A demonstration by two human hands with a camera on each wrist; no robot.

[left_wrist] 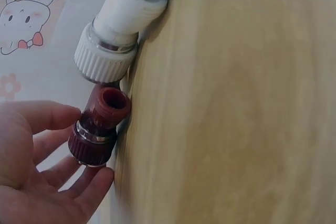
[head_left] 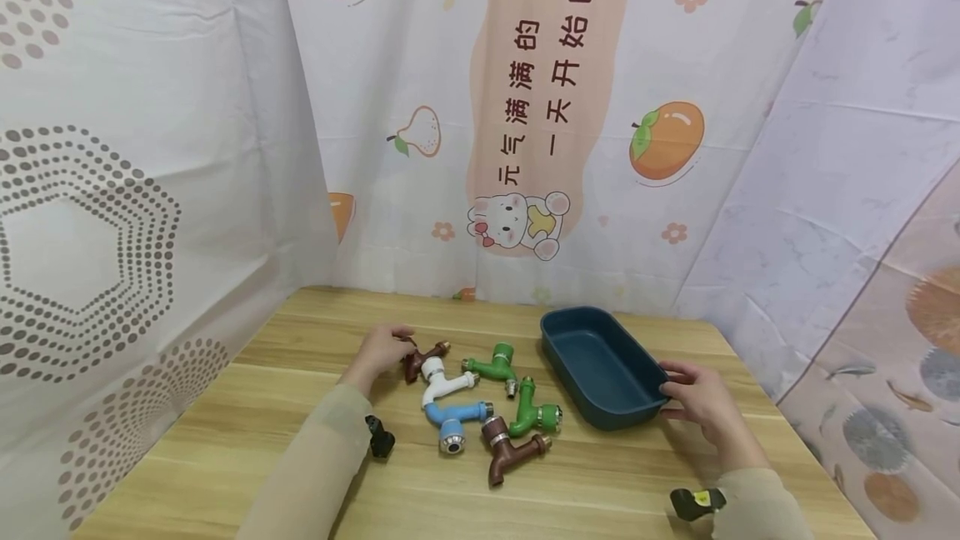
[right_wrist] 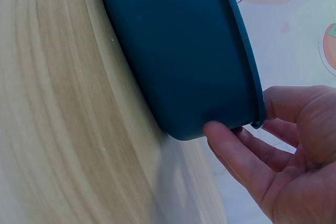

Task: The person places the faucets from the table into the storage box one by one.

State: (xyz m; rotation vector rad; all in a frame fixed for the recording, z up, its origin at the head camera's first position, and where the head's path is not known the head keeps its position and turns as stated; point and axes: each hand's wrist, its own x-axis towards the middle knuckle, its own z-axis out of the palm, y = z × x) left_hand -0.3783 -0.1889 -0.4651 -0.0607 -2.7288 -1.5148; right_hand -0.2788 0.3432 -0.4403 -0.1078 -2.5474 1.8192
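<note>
At the left end of a cluster of faucets, my left hand [head_left: 384, 350] has its thumb and fingers curled about a dark brown faucet [head_left: 414, 367]. The left wrist view shows its ribbed cap [left_wrist: 90, 148] between the fingertips and its round opening facing the camera. Close against it lies a white faucet [head_left: 442, 387], followed by a light blue one [head_left: 459, 412]. On the other side, my right hand [head_left: 701, 398] pinches the near right corner of a dark blue rectangular basin [head_left: 622, 421], fingers at the rim and wall. The basin's inside shows no contents.
Two green faucets [head_left: 495, 368] lie between the white faucet and the basin. A second brown faucet [head_left: 508, 455] lies nearest the front. The wooden table [head_left: 225, 440] meets a printed curtain [head_left: 420, 248] at the back. Black wrist cameras [head_left: 380, 438] sit on both forearms.
</note>
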